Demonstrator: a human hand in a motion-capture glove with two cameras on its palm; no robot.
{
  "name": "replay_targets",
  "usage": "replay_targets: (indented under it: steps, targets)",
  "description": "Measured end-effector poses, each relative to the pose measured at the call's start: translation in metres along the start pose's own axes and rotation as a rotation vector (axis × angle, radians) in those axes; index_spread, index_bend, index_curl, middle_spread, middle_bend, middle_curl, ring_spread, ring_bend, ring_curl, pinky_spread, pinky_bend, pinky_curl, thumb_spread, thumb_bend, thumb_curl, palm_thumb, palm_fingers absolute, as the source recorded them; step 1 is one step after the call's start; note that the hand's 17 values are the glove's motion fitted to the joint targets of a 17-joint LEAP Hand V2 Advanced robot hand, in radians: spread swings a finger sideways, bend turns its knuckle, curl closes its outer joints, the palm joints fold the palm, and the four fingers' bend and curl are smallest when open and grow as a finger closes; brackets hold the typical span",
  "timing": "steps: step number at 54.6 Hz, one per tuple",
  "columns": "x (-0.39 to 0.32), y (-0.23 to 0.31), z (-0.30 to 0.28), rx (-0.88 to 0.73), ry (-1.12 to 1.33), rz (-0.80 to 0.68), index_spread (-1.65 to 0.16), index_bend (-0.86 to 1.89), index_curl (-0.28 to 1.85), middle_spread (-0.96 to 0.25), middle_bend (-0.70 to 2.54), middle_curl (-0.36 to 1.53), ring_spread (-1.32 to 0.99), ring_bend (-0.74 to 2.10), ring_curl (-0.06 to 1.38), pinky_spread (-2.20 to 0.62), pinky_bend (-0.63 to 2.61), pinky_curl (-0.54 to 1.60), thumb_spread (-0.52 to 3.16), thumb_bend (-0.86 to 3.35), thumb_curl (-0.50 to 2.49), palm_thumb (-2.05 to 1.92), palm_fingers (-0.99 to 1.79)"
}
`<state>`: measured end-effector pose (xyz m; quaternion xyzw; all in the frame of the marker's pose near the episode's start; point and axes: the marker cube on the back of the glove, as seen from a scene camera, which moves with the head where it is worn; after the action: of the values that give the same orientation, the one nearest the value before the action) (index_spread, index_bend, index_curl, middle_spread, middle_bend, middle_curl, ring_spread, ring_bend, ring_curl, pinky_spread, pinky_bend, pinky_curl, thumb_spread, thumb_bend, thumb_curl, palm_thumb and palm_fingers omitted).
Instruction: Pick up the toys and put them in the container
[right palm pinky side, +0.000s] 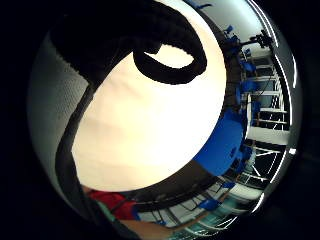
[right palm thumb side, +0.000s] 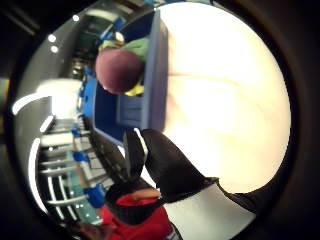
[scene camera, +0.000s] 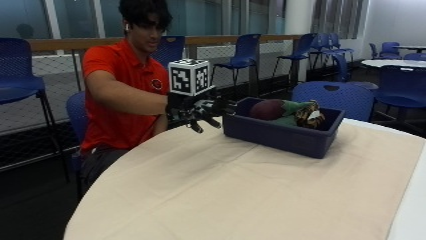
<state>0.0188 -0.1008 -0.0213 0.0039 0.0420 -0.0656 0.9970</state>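
table: beige, round | blue chairs behind

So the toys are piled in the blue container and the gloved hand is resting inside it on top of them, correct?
Not quite. The toys are piled in the blue container, but the gloved right hand is not inside it. The outside view shows the hand in the air beside the container's end nearest the person, above the table, fingers spread and holding nothing.
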Motion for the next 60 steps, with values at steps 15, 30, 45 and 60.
replay_targets:
  steps: [15, 30, 45, 60]
  targets:
    - [0.033, 0.049, -0.001, 0.056, 0.004, 0.006, -0.33, 0.08, 0.14, -0.07, 0.16, 0.23, 0.06, 0.34, 0.31, 0.1, 1.2, 0.33, 1.01, -0.08, 0.22, -0.1, -0.2]
    - [0.032, 0.074, -0.011, 0.126, -0.027, -0.027, -0.34, 0.09, 0.13, -0.09, 0.17, 0.25, 0.04, 0.36, 0.32, 0.09, 1.14, 0.31, 1.04, -0.07, 0.2, -0.08, -0.16]
    - [0.031, 0.09, -0.023, 0.145, -0.012, -0.028, -0.34, 0.08, 0.12, -0.1, 0.16, 0.27, 0.02, 0.43, 0.34, 0.08, 1.12, 0.31, 1.06, -0.06, 0.19, -0.08, -0.12]
    - [0.042, 0.103, -0.028, 0.132, -0.006, -0.012, -0.33, 0.09, 0.11, -0.1, 0.18, 0.29, 0.0, 0.5, 0.36, 0.06, 1.18, 0.33, 1.07, -0.07, 0.18, -0.08, -0.11]
